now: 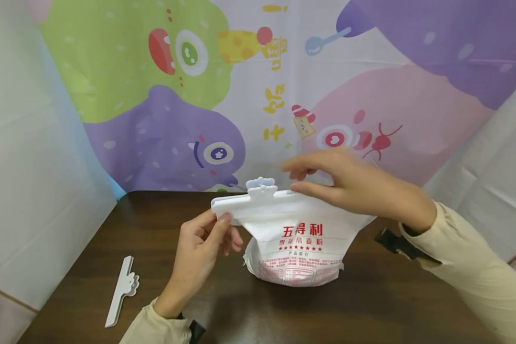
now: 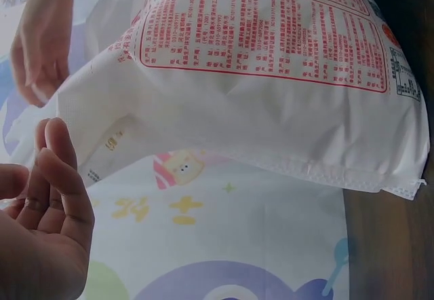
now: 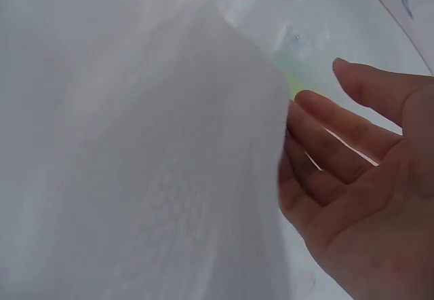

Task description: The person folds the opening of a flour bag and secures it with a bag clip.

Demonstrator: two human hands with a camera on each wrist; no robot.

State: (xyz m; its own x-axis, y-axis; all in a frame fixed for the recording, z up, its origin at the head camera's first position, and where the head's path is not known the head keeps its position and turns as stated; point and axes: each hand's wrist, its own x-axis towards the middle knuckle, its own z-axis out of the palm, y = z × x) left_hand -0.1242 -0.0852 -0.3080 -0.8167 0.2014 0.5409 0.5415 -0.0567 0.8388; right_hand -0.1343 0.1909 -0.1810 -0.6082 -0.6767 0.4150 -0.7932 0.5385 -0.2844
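A white flour bag (image 1: 303, 239) with red print stands on the table, its upper part drawn up and flattened. Across the left part of its top lies a long white bag clip (image 1: 236, 206) with a scalloped handle. My left hand (image 1: 202, 251) pinches the left end of this clip and the bag's corner, thumb in front. Above the right part of the bag's top is my right hand (image 1: 339, 184), thumb apart from the fingers. In the right wrist view, the fingers of that hand (image 3: 366, 171) lie loosely beside the bag's edge (image 3: 264, 144).
A second white bag clip (image 1: 122, 291) lies on the dark wooden table (image 1: 163, 210) at the left. Behind the table hangs a cloth (image 1: 258, 157) printed with cartoon monsters. White sheets (image 1: 26, 143) hang at both sides.
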